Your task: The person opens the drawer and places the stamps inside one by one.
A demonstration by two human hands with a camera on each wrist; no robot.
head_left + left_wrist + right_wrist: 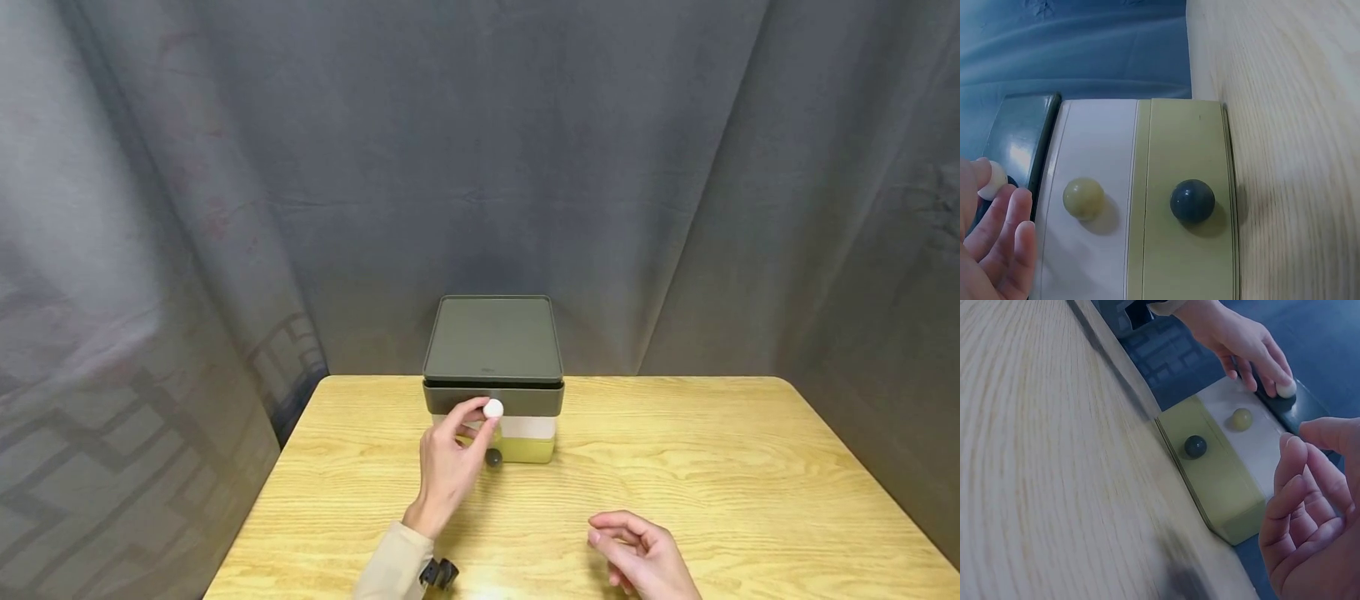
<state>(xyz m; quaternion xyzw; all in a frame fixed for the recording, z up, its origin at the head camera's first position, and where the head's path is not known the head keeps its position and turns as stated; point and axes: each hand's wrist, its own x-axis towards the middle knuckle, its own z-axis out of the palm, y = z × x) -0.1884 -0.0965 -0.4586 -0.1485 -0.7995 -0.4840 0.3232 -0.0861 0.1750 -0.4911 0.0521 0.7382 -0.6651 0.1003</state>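
Observation:
A small drawer box with a dark grey top (493, 337) stands at the back of the table. Its fronts are stacked: a dark drawer (536, 402) on top, a white drawer (1097, 134) in the middle, a yellow-green drawer (528, 451) at the bottom. My left hand (448, 467) pinches the round white knob (492, 408) of the dark drawer between thumb and fingers. Below it are a yellowish knob (1083, 199) and a dark knob (1192, 201). Loosely curled and holding nothing, my right hand (641, 557) is over the table, front right of the box.
The wooden table (712, 450) has a light grain and rounded back corners. Grey curtains (480, 167) hang behind it and at both sides. A black band (438, 573) is at the left wrist, by a beige sleeve (396, 562).

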